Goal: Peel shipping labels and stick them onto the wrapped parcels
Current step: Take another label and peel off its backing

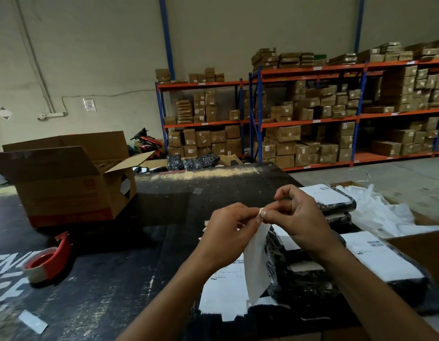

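Observation:
My left hand (229,233) and my right hand (303,219) meet above the black table, fingertips pinched together on the top corner of a white shipping label (256,264) that hangs down between them. Under it lies a stack of white labels (222,291) on the table. Black wrapped parcels sit to the right: one with a label (383,254) by my right forearm, another labelled one (329,196) farther back, and an unlabelled one (299,279) below my right wrist.
A red tape dispenser (50,258) lies at the left. An open cardboard box (66,175) stands at the back left. A box of white backing scraps (376,212) sits at the right. Shelves of cartons (312,114) line the far wall.

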The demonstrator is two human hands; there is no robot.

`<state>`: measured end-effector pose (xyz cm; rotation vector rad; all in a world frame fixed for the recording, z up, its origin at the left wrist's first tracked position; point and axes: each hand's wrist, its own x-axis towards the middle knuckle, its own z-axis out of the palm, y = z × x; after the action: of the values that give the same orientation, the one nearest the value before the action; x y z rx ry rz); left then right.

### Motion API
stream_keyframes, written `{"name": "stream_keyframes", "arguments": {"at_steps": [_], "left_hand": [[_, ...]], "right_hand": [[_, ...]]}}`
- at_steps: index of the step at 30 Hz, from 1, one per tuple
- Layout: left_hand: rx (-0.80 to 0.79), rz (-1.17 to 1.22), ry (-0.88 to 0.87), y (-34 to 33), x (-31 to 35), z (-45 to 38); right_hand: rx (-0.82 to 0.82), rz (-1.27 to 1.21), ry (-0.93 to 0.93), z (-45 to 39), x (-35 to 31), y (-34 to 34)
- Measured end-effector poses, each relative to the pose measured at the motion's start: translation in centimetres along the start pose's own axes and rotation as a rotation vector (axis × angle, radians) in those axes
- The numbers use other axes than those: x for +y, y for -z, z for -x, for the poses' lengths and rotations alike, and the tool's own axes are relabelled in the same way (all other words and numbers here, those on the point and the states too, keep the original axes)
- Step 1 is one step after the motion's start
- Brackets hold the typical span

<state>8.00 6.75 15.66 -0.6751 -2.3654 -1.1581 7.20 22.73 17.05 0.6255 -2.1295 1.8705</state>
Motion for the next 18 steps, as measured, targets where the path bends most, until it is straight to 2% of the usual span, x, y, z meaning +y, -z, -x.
{"name": "stream_keyframes", "arguments": {"at_steps": [2, 9, 15, 18], "left_hand": [[-0.007, 0.008, 0.019, 0.1, -0.1, -0.1], [-0.026, 0.338, 0.212, 0.4, 0.3, 0.0], [0.11, 0.233, 0.18, 0.9, 0.3, 0.2], [0.215, 0.259, 0.202, 1.7, 0.0, 0.2]], "right_hand": [[-0.007, 0.001, 0.002, 0.0, -0.1, 0.1], [-0.069, 0.041, -0.01, 0.3, -0.6, 0.0], [-0.092, 0.103, -0.018, 0.4, -0.3, 0.1], [-0.063, 0.112, -0.055, 0.5, -0.1, 0.7]]}}
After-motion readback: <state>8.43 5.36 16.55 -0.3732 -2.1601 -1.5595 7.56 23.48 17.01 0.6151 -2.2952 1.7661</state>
